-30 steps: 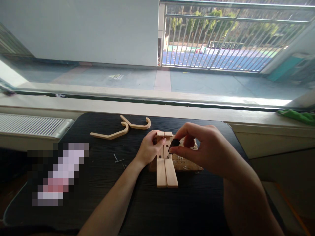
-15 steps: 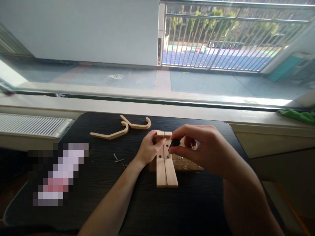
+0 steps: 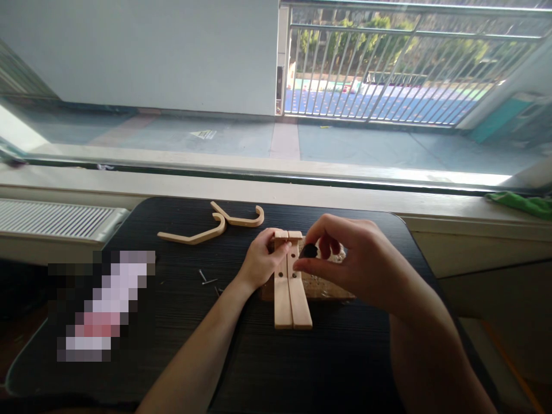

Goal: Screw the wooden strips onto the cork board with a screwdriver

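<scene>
Two pale wooden pieces (image 3: pixel 282 302) lie side by side, their long ends toward me and dark holes or screw heads in their middle. My left hand (image 3: pixel 263 259) is closed around their far part, thumb across the top. Just right of them, my right hand (image 3: pixel 340 247) pinches a short black screwdriver (image 3: pixel 309 251) between thumb and fingers. Its shaft and tip I cannot make out. A metal screw head (image 3: pixel 295 275) shows in the right piece below the screwdriver. Beneath the wood is a brown block (image 3: pixel 323 287) with clear plastic wrap, partly hidden by my right hand.
Two curved wooden hooks (image 3: pixel 241 221) lie at the back of the black table (image 3: pixel 181 322). Several loose screws (image 3: pixel 209 282) are left of my left hand. A blurred-out item (image 3: pixel 106 305) lies at the left. Beyond are a radiator (image 3: pixel 56 221), a windowsill and a green cloth (image 3: pixel 521 204).
My right hand has shifted slightly right, and the black screwdriver has turned and moved away from the wood's right edge. My left hand and the wooden pieces stay where they were.
</scene>
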### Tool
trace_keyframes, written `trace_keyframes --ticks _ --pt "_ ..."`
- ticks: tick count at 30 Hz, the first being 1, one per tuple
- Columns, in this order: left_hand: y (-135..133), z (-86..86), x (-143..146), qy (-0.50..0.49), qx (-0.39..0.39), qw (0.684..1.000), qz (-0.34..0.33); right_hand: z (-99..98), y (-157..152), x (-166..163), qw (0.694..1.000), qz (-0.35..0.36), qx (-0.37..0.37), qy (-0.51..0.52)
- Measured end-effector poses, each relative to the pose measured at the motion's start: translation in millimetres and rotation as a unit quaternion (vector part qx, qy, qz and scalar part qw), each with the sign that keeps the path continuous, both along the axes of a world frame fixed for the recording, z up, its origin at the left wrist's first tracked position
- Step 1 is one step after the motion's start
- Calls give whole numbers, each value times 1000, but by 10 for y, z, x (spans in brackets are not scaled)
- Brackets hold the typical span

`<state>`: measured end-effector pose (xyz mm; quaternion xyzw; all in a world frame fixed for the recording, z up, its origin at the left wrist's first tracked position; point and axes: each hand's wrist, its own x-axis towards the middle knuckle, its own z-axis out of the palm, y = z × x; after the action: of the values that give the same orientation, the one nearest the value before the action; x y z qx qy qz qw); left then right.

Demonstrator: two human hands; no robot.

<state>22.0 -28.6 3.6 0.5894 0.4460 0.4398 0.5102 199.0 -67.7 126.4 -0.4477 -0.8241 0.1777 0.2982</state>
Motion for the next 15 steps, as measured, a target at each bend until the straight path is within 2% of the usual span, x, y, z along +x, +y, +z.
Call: trace_keyframes --ticks 15 --pt "-4 48 15 3 3 1000 -1 15 0 -54 1000 -8 5 -2"
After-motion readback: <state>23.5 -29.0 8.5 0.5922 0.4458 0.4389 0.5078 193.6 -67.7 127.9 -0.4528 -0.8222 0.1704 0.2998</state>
